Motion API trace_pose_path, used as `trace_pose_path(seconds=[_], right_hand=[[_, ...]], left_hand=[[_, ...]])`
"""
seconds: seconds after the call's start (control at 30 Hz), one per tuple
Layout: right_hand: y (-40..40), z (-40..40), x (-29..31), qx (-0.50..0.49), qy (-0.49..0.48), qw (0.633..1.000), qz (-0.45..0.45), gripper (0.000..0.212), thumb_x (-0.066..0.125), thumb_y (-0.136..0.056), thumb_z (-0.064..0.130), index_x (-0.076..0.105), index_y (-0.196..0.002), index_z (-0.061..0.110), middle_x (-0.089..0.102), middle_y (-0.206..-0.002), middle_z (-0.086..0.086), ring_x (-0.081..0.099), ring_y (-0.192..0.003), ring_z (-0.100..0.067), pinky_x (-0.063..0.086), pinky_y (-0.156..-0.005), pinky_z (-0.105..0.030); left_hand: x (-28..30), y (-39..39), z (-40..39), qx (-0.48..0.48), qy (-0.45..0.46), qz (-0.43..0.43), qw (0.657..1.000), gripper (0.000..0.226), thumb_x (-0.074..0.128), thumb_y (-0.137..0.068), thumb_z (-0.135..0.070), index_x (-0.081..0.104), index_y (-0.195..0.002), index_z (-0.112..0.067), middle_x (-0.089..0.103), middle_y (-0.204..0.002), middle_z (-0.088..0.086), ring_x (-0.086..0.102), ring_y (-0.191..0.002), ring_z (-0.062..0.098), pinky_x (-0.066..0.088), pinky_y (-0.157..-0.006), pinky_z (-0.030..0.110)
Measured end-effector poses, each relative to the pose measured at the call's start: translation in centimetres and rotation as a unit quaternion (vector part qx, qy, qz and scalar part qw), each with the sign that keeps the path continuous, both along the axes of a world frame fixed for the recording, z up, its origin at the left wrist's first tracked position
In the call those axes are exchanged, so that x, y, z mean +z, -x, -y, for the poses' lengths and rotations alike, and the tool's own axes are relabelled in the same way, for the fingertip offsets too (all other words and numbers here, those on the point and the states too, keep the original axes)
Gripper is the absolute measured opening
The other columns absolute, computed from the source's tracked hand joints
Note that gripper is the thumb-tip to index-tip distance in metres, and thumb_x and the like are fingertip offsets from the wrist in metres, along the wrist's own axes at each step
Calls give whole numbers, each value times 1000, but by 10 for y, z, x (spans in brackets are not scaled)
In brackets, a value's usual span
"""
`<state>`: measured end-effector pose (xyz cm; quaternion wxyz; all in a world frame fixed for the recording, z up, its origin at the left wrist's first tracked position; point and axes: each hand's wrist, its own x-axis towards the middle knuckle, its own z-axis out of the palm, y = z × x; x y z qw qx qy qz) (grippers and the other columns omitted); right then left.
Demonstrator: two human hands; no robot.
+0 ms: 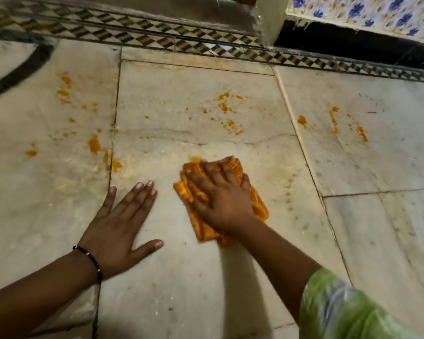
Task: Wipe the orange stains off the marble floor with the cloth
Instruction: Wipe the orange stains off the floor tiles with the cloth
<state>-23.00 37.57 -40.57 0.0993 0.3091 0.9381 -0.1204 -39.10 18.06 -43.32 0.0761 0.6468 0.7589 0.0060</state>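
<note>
Right hand [220, 201] flat on orange cloth [257, 204]

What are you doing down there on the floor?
A person is cleaning orange stains off the marble floor. The right hand presses an orange cloth flat on the middle slab, fingers spread over it. The left hand rests flat on the floor beside it. Many stains are still there: some further up the middle slab, some on the left slab, some on the right.

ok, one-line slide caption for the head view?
Right hand presses orange cloth on marble floor; left hand flat; orange stains remain beyond.
</note>
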Motion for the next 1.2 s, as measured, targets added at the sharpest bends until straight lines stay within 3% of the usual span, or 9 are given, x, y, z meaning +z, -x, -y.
trace_pose_path(seconds=[0.13,0.27,0.37,0.53,0.7,0.83,1.0,1.1,1.2], right_hand=[[-24,-43,-2,-105,-29,994,-26,63,22,-85,71,3,-144,58,3,-160,14,0,-146,-25,12,-110,-63],[-54,35,-1,-252,-62,966,16,65,10,-82,70,-12,-142,57,-2,-161,10,-3,-146,-27,8,-111,-62],[-18,75,2,-185,-19,981,53,58,7,-88,67,-24,-136,58,-19,-156,12,-17,-144,-27,-10,-110,-60],[63,-10,-1,-13,-29,999,-12,52,22,-96,56,1,-144,56,-2,-160,14,-9,-146,-23,-5,-110,-62],[-14,-72,-1,-198,-37,978,-46,59,14,-86,66,9,-145,57,10,-160,12,4,-146,-25,10,-111,-64],[-73,11,0,-303,-49,952,7,67,3,-81,66,-9,-145,52,-3,-161,8,-3,-146,-26,8,-111,-65],[28,56,-1,-90,11,996,-16,53,13,-96,58,-12,-143,56,-20,-155,16,-28,-138,-17,-18,-108,-54],[81,-12,-5,-19,-22,998,-52,52,26,-99,49,8,-147,50,2,-160,12,-8,-146,-22,-8,-111,-60],[73,-78,-11,-86,-36,994,-60,52,24,-96,51,13,-147,50,10,-160,11,3,-147,-24,3,-111,-64]], left_hand=[[-3,3,2,-6,-13,11,1000,91,27,-87,-72,16,-151,-8,14,-159,8,11,-146,20,9,-114,53],[-2,0,1,7,-25,31,999,92,30,-87,-72,20,-150,-6,15,-159,10,12,-146,21,8,-115,54],[-1,1,-2,1,-27,40,999,91,29,-87,-71,22,-149,-4,17,-158,12,15,-145,23,10,-114,54],[-4,1,1,4,-37,35,999,92,30,-86,-72,24,-149,-5,20,-157,12,19,-144,23,12,-114,52],[-4,3,1,1,-28,36,999,92,29,-87,-73,23,-149,-6,18,-158,10,17,-145,22,12,-114,51],[-3,0,2,20,-37,48,998,92,32,-86,-72,24,-149,-5,18,-158,11,18,-145,23,13,-114,52],[-4,-1,2,15,-36,43,998,92,32,-85,-72,24,-149,-6,20,-157,10,20,-145,23,16,-112,52],[-5,0,1,12,-44,38,998,91,32,-86,-72,27,-148,-6,23,-156,10,21,-144,21,17,-111,51],[-5,2,2,12,-40,36,998,92,33,-85,-73,28,-148,-5,24,-156,10,21,-143,20,18,-111,51]])
